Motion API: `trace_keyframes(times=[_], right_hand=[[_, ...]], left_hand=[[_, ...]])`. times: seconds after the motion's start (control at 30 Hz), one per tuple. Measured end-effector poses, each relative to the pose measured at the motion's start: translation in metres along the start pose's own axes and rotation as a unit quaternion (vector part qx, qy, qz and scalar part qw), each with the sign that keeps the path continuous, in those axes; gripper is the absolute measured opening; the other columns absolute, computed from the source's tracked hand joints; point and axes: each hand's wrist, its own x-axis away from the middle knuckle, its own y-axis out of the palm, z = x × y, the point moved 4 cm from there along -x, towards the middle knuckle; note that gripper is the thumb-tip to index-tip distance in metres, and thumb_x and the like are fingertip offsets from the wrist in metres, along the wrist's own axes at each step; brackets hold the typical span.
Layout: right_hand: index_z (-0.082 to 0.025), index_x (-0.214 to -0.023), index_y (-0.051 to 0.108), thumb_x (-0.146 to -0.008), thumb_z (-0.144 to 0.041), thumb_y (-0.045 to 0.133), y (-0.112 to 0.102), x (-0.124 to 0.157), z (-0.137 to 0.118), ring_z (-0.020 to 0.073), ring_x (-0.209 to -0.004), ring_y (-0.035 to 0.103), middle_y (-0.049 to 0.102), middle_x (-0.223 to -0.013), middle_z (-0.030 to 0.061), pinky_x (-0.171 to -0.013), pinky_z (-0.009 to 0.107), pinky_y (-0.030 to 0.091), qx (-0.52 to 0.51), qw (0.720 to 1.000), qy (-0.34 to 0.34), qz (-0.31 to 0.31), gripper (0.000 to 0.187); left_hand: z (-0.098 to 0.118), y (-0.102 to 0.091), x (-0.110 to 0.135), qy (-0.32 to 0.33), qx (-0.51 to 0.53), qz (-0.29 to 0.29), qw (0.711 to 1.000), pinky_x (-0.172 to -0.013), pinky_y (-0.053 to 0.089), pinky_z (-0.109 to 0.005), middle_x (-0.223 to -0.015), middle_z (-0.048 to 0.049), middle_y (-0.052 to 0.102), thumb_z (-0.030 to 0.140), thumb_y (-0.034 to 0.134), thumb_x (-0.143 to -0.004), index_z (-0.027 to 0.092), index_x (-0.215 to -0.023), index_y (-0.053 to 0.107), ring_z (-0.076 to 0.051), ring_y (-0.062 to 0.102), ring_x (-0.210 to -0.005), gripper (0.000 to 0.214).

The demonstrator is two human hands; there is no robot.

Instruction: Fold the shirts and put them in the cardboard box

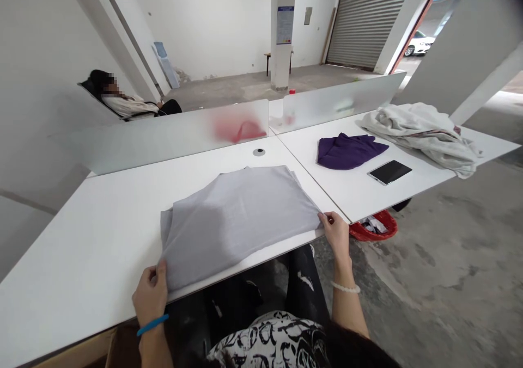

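Note:
A grey garment lies folded flat on the white table, reaching the near edge. My left hand, with a blue wristband, pinches the garment's near left corner at the table edge. My right hand, with a white bead bracelet, grips the near right corner between thumb and fingers. Both hands are closed on the cloth.
A purple garment, a dark phone and a heap of white cloth lie on the adjoining table to the right. Frosted dividers stand along the back. A red basket sits on the floor. A person reclines beyond the divider.

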Motion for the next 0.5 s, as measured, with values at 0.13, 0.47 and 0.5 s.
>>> trace_keyframes(times=[0.13, 0.47, 0.5], right_hand=[[-0.015, -0.081, 0.065, -0.077, -0.072, 0.041, -0.006, 0.012, -0.001, 0.0195, -0.064, 0.055, 0.063, -0.072, 0.0091, -0.063, 0.031, 0.040, 0.000, 1.000, -0.009, -0.010, 0.062], [-0.018, -0.095, 0.052, -0.076, -0.070, 0.046, -0.011, 0.043, 0.021, 0.0202, -0.052, 0.060, 0.066, -0.065, 0.0048, -0.057, 0.030, 0.042, -0.049, 0.992, 0.116, -0.016, 0.055], [-0.019, -0.092, 0.051, -0.077, -0.069, 0.047, -0.010, 0.043, 0.020, 0.0196, -0.048, 0.059, 0.066, -0.063, 0.0033, -0.056, 0.030, 0.042, -0.049, 0.991, 0.120, -0.030, 0.052]], left_hand=[[-0.006, -0.004, 0.001, 0.040, -0.109, -0.021, 0.993, -0.074, 0.046, -0.042, -0.084, -0.0135, 0.063, 0.055, 0.039, -0.077, 0.020, -0.082, 0.056, -0.031, 0.058, -0.082, 0.039], [0.116, 0.052, -0.005, 0.356, -0.137, -0.047, 0.923, -0.110, 0.024, -0.044, -0.137, -0.0119, 0.050, 0.042, 0.023, -0.092, 0.014, -0.126, 0.051, -0.025, 0.038, -0.131, 0.052], [0.138, 0.068, -0.010, 0.387, -0.152, -0.080, 0.906, -0.112, 0.020, -0.046, -0.141, -0.0110, 0.045, 0.041, 0.023, -0.092, 0.013, -0.131, 0.047, -0.026, 0.032, -0.135, 0.054]])
